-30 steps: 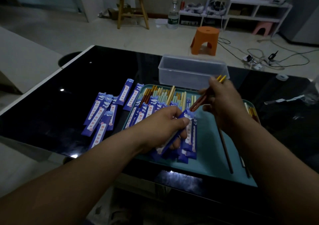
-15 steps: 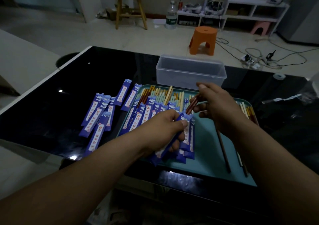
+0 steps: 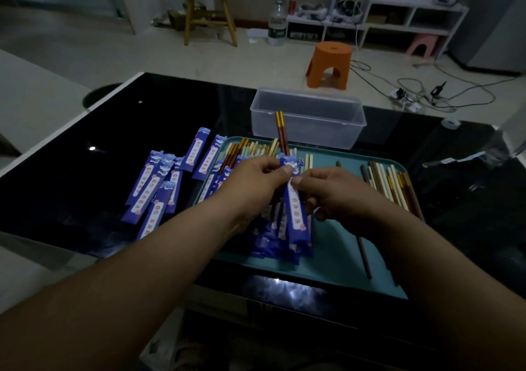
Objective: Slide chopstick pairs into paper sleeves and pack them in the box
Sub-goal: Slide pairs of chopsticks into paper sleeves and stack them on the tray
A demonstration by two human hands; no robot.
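Centre frame, over teal plastic tray [image 3: 341,254]: left hand [image 3: 256,180] and right hand [image 3: 333,197] both pinch blue printed paper sleeve [image 3: 296,211]. Brown yellow-tipped chopstick pair [image 3: 281,134] protrudes from its top, overlapping clear plastic box [image 3: 318,123] behind. Loose sleeves [image 3: 159,183] lie left on black glass table [image 3: 85,177].

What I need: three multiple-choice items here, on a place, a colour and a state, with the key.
1. The clear box stands:
A. on the black table beyond the tray
B. on the tray itself
C. on a lap
2. The tray is:
A. red
B. teal
C. white
3. The chopstick pair in the held sleeve is:
A. fully inside
B. lying beside it
C. partly in, tops sticking out
Key: 1 A, it sits past the tray's far edge. 2 B, its bare surface shows teal. 3 C, left hand and right hand pinch the sleeve; tips poke out.
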